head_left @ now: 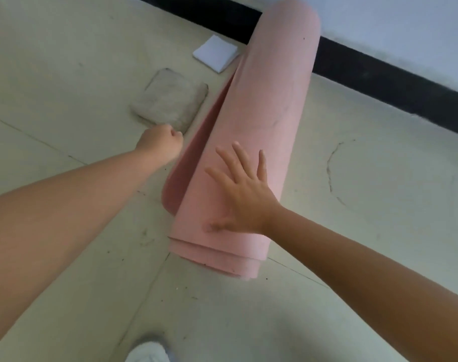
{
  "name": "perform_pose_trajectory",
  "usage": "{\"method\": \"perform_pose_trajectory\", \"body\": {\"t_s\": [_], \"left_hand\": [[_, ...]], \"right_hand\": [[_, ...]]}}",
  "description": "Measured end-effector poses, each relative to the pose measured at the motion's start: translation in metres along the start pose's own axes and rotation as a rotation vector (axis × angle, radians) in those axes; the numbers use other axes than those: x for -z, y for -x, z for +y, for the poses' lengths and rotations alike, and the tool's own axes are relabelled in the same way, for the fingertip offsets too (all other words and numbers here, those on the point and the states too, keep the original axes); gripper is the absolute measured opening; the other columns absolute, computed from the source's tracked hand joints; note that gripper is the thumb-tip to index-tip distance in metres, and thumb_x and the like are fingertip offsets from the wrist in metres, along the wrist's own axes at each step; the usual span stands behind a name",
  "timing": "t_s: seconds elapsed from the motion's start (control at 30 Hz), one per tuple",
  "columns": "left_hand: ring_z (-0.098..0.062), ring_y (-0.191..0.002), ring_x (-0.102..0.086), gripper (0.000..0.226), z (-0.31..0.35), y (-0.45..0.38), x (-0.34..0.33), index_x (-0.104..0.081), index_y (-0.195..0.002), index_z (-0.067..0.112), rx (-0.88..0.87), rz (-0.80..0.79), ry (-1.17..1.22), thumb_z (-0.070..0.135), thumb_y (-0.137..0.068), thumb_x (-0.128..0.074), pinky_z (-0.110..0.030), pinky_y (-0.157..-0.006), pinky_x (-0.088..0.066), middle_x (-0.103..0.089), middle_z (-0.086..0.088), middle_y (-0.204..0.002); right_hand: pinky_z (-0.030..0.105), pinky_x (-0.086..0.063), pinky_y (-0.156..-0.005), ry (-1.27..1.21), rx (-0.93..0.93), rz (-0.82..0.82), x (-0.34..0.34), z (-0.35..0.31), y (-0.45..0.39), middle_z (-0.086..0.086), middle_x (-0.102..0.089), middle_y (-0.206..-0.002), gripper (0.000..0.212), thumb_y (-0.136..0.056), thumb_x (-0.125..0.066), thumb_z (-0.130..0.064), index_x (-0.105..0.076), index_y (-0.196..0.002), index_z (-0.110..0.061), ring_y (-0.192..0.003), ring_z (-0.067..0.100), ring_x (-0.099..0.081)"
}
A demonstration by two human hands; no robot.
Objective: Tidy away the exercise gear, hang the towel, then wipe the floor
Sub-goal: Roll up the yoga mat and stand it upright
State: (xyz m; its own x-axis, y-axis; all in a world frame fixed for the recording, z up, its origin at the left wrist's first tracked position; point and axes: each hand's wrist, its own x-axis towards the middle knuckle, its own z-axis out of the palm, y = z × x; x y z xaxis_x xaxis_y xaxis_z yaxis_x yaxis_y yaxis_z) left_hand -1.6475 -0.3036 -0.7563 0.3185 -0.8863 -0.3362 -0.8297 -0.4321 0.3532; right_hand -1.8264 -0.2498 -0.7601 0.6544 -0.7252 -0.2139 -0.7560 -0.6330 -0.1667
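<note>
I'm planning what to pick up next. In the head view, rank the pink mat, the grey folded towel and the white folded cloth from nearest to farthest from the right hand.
1. Pink mat: right under the right hand, whose palm rests on it.
2. Grey folded towel: on the floor left of the mat.
3. White folded cloth: beyond the towel, near the black baseboard.

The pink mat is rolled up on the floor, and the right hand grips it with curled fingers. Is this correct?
Not quite. In the head view the pink mat is rolled up on the floor, but the right hand rests on it flat, with straight, spread fingers.
</note>
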Motion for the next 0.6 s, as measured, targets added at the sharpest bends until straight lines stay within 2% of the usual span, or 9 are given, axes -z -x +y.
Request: {"method": "perform_pose_trajectory", "body": {"t_s": [0.03, 0.13, 0.23, 0.3, 0.4, 0.6], "left_hand": [[-0.039, -0.116, -0.053, 0.032, 0.001, -0.015, 0.006, -0.059, -0.104, -0.006, -0.034, -0.026, 0.007, 0.016, -0.099, -0.036, -0.036, -0.091, -0.042, -0.056, -0.032, -0.122], [-0.038, -0.117, -0.052, 0.036, 0.011, -0.047, 0.026, -0.056, -0.114, -0.008, -0.132, -0.095, -0.009, 0.018, -0.1, -0.035, -0.035, -0.093, -0.042, -0.056, -0.028, -0.124], [-0.037, -0.12, -0.05, 0.038, 0.027, -0.059, 0.04, -0.052, -0.121, -0.005, -0.22, -0.143, -0.037, 0.02, -0.099, -0.034, -0.037, -0.095, -0.041, -0.055, -0.026, -0.127], [-0.037, -0.122, -0.049, 0.039, 0.042, -0.061, 0.044, -0.05, -0.125, -0.003, -0.252, -0.156, -0.039, 0.022, -0.1, -0.034, -0.038, -0.097, -0.041, -0.054, -0.023, -0.13], [-0.036, -0.122, -0.049, 0.038, 0.061, -0.065, 0.04, -0.05, -0.125, -0.001, -0.262, -0.151, -0.018, 0.02, -0.099, -0.034, -0.037, -0.096, -0.041, -0.053, -0.021, -0.131], [-0.04, -0.11, -0.054, 0.035, 0.072, -0.077, 0.017, -0.052, -0.115, -0.01, -0.234, -0.139, 0.008, 0.016, -0.097, -0.036, -0.041, -0.089, -0.044, -0.057, -0.028, -0.119]], "right_hand": [[0.054, 0.027, -0.098, 0.007, -0.009, -0.032, 0.0, -0.004, -0.004, 0.007, 0.014, -0.158, 0.105, -0.07, -0.064, -0.063, -0.007, -0.15, -0.025, -0.139, 0.026, 0.031], [0.055, 0.029, -0.097, -0.031, -0.079, -0.117, 0.005, -0.014, -0.012, 0.009, 0.014, -0.158, 0.104, -0.071, -0.065, -0.061, -0.009, -0.15, -0.024, -0.125, 0.023, 0.038], [0.057, 0.024, -0.104, -0.061, -0.128, -0.158, 0.017, -0.016, -0.017, 0.009, 0.01, -0.158, 0.1, -0.072, -0.065, -0.059, -0.015, -0.15, -0.022, -0.127, 0.025, 0.035], [0.051, 0.023, -0.107, -0.048, -0.151, -0.187, 0.028, -0.006, -0.023, 0.004, 0.013, -0.158, 0.094, -0.078, -0.059, -0.059, -0.013, -0.15, -0.023, -0.135, 0.02, 0.031], [0.047, 0.014, -0.115, -0.015, -0.237, -0.126, 0.047, 0.028, -0.035, 0.0, 0.002, -0.159, 0.074, -0.088, -0.049, -0.052, -0.018, -0.149, -0.022, -0.146, 0.021, 0.014], [0.045, -0.004, -0.119, 0.064, -0.436, 0.092, 0.077, 0.134, -0.083, 0.002, -0.021, -0.155, 0.053, -0.095, -0.045, -0.037, -0.036, -0.142, -0.015, -0.147, 0.022, -0.007]]}}
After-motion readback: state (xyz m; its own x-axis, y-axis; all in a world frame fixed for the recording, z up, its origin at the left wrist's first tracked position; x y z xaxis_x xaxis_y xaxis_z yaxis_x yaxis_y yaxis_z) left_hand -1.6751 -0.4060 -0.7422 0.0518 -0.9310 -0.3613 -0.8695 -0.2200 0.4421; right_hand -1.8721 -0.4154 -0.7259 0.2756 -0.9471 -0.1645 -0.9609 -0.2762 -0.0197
